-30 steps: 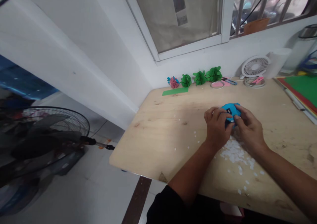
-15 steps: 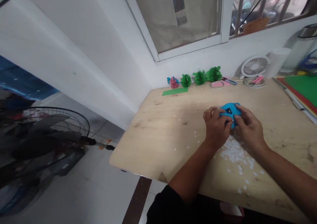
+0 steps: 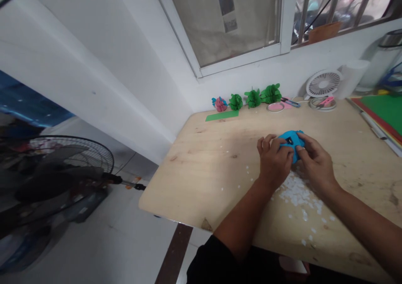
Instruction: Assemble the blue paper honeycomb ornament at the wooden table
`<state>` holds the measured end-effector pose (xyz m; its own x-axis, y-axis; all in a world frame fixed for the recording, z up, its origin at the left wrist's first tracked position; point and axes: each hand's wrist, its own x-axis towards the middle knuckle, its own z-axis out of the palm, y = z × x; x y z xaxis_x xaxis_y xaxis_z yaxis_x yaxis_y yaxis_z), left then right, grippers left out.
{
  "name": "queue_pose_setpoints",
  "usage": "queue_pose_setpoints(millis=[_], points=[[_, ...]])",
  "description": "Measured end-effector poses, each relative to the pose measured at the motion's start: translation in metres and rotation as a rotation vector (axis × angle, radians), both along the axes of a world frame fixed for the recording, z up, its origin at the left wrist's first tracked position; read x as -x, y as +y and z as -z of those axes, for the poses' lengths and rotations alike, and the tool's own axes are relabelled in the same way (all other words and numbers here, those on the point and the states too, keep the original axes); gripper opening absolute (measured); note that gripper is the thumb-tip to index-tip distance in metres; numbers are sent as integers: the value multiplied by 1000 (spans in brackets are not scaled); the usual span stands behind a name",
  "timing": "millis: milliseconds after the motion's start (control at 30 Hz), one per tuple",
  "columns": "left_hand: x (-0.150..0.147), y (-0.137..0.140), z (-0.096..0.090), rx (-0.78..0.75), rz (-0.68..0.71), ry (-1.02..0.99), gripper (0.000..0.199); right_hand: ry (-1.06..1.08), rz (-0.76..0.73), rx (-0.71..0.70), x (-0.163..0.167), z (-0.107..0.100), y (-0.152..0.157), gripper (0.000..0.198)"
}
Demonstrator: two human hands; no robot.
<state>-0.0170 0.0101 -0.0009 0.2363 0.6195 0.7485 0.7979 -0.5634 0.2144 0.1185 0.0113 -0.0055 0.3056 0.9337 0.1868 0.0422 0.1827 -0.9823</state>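
A blue paper craft piece [image 3: 292, 140] with a dark patch on its near face is held over the table. My left hand [image 3: 275, 158] grips its left side, fingers curled and the thumb close to the index finger. From the right, my right hand [image 3: 318, 158] pinches it, with the thumb in front and the fingers behind. Part of the piece is covered by my fingers, so its full shape is hidden. Just below my hands lies a scattered heap of small white paper bits [image 3: 298, 192].
Several green paper figures [image 3: 253, 98] and a pink-and-blue one [image 3: 220, 104] line the wall. A green strip [image 3: 222, 116], snips [image 3: 290, 102], a small white fan [image 3: 323, 83] and coloured sheets [image 3: 385, 112] lie around the table [image 3: 194, 171]. A floor fan [image 3: 75, 150] stands left.
Hardly anything differs. My left hand has shifted slightly, its thumb less visible now, and the blue paper piece has tilted a little in my fingers.
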Motion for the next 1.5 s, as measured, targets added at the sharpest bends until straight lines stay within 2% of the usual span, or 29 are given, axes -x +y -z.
queue_pose_setpoints(millis=[300,433,567,733,933,1267,1367,1500], points=[[0,1,-7,88,144,-262,4,-58,68,-2,-10,1,7,47],[1,1,-6,52,113,-184,4,-61,99,-9,-12,0,9,48],[2,0,-3,18,33,-21,9,-46,69,-22,-9,1,7,47],[3,2,0,-21,-11,86,3,-52,31,-38,-6,5,5,46],[3,4,1,-41,17,47,8,-51,28,-39,-4,5,3,45],[2,0,-6,56,16,29,7,-50,23,-32,-4,3,3,46],[2,0,-5,36,22,28,1,-30,15,-25,-3,3,3,47],[2,3,-3,7,12,42,6,-29,4,-6,-3,3,2,47]])
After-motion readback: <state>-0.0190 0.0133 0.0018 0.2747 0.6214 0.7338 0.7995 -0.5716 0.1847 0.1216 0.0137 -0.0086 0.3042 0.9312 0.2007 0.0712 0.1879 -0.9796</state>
